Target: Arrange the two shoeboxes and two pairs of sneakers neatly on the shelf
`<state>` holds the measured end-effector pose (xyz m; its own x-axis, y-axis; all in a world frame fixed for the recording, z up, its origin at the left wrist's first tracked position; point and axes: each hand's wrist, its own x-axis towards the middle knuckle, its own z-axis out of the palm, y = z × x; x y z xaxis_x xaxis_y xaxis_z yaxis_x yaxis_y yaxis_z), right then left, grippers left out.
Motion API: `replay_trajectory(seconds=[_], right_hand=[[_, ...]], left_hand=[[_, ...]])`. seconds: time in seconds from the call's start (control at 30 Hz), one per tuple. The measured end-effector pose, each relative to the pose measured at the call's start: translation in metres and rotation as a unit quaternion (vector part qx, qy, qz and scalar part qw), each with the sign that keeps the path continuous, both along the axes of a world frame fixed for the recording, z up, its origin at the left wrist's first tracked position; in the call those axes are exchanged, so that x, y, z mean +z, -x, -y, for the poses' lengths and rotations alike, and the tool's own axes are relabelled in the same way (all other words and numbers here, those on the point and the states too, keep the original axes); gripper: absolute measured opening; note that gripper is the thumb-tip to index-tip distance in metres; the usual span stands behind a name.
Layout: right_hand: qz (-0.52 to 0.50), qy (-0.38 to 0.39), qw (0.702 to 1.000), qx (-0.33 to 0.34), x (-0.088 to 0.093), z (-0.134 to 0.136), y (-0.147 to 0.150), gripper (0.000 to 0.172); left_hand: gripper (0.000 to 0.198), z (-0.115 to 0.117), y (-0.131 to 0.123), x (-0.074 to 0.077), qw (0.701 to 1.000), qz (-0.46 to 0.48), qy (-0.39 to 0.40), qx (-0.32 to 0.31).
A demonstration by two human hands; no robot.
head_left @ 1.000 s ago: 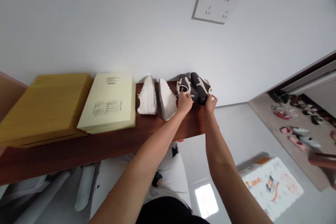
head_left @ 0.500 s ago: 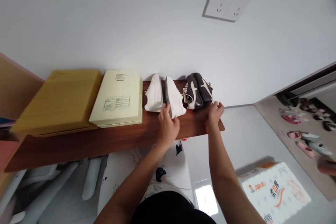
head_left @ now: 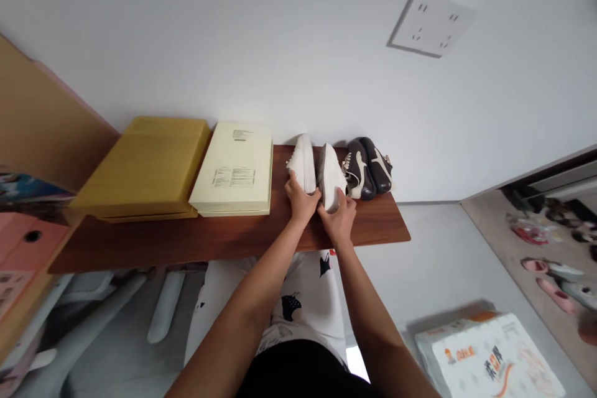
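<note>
Dark shoes [head_left: 361,171] released (side by side), handling shifts to the white shoes [head_left: 330,175], left hand [head_left: 303,200] grasping one and right hand [head_left: 340,218] the other.

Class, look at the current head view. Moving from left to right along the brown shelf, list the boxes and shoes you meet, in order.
Mustard-yellow box → pale yellow box → left white shoe → right white shoe → left dark shoe → right dark shoe.
</note>
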<state>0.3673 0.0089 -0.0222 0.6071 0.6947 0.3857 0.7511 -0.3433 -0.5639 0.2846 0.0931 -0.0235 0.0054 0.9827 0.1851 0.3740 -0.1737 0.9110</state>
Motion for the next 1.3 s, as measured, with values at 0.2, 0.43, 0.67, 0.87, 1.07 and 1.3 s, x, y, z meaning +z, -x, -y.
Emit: replay_trajectory(seconds=[0.2,0.43,0.67,0.87,1.07,1.3], right_hand=[[0.004,0.009,1.000,0.015,0.003,-0.001,-0.011,0.070],[0.003,-0.088,0.996,0.026,0.033,0.020,0.036,0.055],[-0.351,-0.031,0.901,0.254,0.039,-0.042,0.136,0.074],[-0.389,-0.022,0.891,0.232,0.025,-0.053,0.140,0.077],[-0.356,-0.034,0.912,0.201,0.023,-0.048,0.125,0.075],[-0.197,-0.112,0.962,0.152,0.032,-0.005,0.144,0.064]], left_hand=[[0.103,0.002,-0.002,0.001,0.999,-0.035,0.000,-0.033],[0.055,0.043,0.126,0.019,0.972,-0.069,-0.224,-0.025],[0.061,-0.015,0.205,0.014,0.963,0.023,-0.101,0.249],[0.062,-0.006,0.187,0.007,0.971,0.054,-0.062,0.224],[0.063,0.000,0.177,0.014,0.978,0.019,-0.048,0.204],[0.053,0.027,0.210,0.017,0.988,0.061,-0.076,0.115]])
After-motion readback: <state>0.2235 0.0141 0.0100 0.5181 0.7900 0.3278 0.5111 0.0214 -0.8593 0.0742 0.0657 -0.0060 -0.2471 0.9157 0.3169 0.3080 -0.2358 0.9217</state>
